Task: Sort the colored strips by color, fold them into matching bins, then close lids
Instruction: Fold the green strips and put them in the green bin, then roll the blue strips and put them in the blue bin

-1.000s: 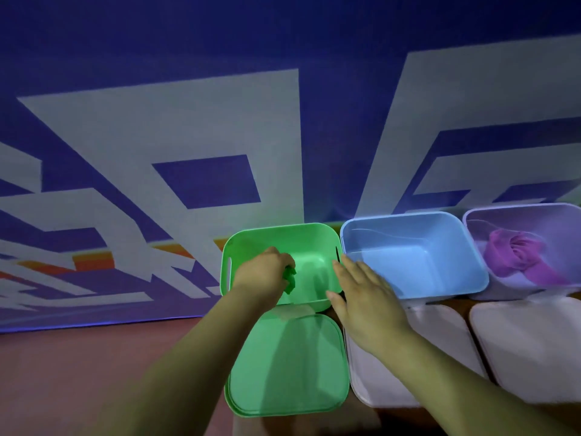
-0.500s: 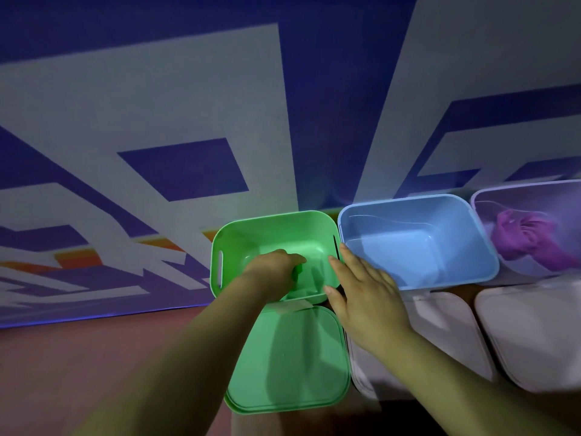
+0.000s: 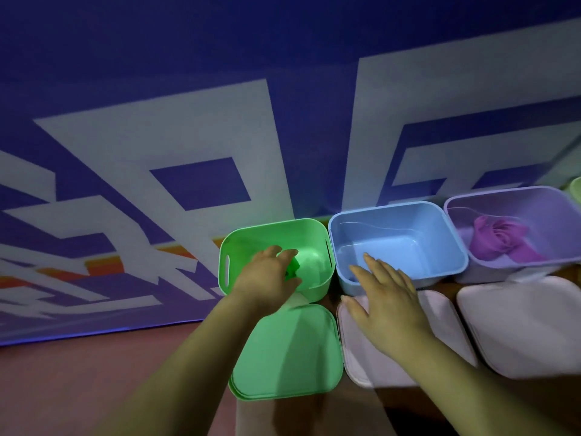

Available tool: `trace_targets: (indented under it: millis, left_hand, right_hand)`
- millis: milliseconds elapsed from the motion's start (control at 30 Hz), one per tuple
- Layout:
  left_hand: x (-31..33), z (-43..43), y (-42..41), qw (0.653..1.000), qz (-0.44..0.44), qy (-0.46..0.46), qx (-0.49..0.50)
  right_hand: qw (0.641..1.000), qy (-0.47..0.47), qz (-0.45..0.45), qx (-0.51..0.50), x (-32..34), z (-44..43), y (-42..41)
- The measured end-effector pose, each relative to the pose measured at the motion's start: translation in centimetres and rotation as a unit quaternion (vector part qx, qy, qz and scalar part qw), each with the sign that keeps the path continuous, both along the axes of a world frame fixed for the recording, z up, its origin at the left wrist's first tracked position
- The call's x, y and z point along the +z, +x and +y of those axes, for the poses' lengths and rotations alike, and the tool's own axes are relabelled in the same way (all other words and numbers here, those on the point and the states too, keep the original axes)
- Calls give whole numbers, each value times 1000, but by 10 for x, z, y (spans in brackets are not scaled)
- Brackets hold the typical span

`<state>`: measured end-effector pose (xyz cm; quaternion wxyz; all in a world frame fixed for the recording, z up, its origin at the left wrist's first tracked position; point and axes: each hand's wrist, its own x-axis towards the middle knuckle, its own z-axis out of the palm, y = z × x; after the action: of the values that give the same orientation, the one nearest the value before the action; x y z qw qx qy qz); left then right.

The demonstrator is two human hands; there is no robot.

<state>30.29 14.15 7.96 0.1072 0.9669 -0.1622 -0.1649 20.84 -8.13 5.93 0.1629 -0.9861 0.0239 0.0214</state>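
My left hand [image 3: 267, 273] pinches the green strip [image 3: 294, 267] inside the green bin [image 3: 283, 222]; soft and light, best held bunched; my right hand [image 3: 386, 297] hovers open

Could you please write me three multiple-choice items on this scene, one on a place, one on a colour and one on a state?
1. Where does the green lid lie relative to the green bin?
A. Shut on top of it
B. Flat in front of it, on the near side
C. Standing inside it

2. What colour is the strip in the purple bin?
A. Orange
B. Green
C. Purple

3. In what state is the blue bin?
A. Lid shut
B. Open, with a red strip inside
C. Open, no strip in sight

Answers: 1 B, the lid lies flat before the open bin; 2 C, the bunched strip is purple like its bin; 3 C, its bare floor shows and no lid covers it.
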Motion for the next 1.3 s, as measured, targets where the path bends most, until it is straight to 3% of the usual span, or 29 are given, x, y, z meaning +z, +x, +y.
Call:
trace_targets:
  millis: [233,500,733,1100,1300]
  left_hand:
    - [-4,-10,-119,996,-93,14,-7]
    - [-27,-44,-221,998,-49,2,-42]
    - [-26,-105,-256,992,-42,-42,-110]
    - [-24,-217,-272,968,9,-91,-233]
    - [-30,-299,-265,964,23,-85,-250]
  right_hand:
    - [999,-20,29,-39,2,-40,-83]
    - [987,-37,115,-104,15,-77,-190]
    - [966,-31,168,-195,22,-128,-269]
    - [942,1,133,-307,19,-220,-338]
    - [937,3,108,-333,-4,-295,-350]
